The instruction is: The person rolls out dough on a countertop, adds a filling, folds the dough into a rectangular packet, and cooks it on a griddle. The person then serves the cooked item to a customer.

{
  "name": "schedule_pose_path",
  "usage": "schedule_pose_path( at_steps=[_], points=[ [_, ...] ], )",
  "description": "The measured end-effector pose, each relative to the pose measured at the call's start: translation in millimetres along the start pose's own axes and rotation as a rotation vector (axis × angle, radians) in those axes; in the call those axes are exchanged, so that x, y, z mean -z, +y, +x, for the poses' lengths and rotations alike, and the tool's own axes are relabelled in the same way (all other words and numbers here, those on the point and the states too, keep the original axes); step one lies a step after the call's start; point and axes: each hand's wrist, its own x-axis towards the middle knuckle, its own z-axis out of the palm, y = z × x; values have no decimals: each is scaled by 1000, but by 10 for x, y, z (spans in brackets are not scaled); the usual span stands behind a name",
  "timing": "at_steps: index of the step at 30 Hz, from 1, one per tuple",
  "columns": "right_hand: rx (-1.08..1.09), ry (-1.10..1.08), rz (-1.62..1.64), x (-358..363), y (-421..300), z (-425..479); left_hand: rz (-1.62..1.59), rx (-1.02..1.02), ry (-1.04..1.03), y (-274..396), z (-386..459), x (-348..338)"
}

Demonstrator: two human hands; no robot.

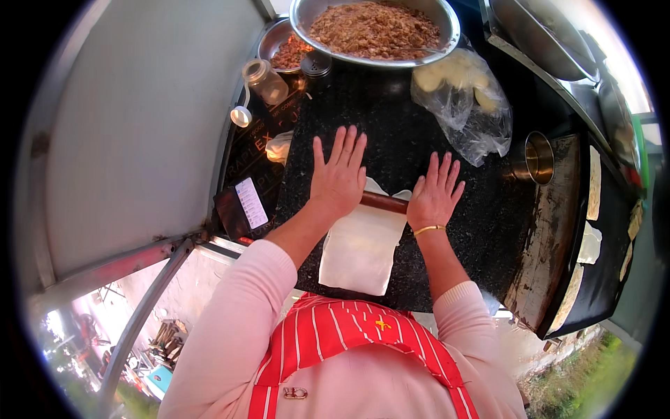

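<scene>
A sheet of white dough lies flat on the black speckled stone counter, its near end close to the counter's front edge. Across its far part rests a dark brown wooden rolling pin. My left hand presses flat over the pin's left end, fingers spread and pointing away from me. Over the right end lies my right hand, palm down, its fingers also extended; a gold-coloured bracelet circles that wrist. Both palms hide the pin's ends. Beyond the pin, the dough's far edge is uneven.
At the back stands a large steel bowl of brown filling, beside a smaller bowl. A plastic bag holds pale dough pieces. Left are an open jar and a phone. Right are a metal cup and a griddle with flatbreads.
</scene>
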Motion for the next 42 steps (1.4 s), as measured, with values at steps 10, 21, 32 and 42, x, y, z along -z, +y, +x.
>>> schedule_pose_path(
  at_steps=[10,21,32,42],
  points=[
    [15,48,-29,-64,33,207,21,27,23,12,310,-92],
    [11,-50,-41,-130,75,376,44,43,-39,41,348,-174],
    [430,61,221,133,216,385,-230,87,166,-238,316,-313],
    [237,-192,325,324,174,-1190,-192,44,-17,31,-1091,184]
  ],
)
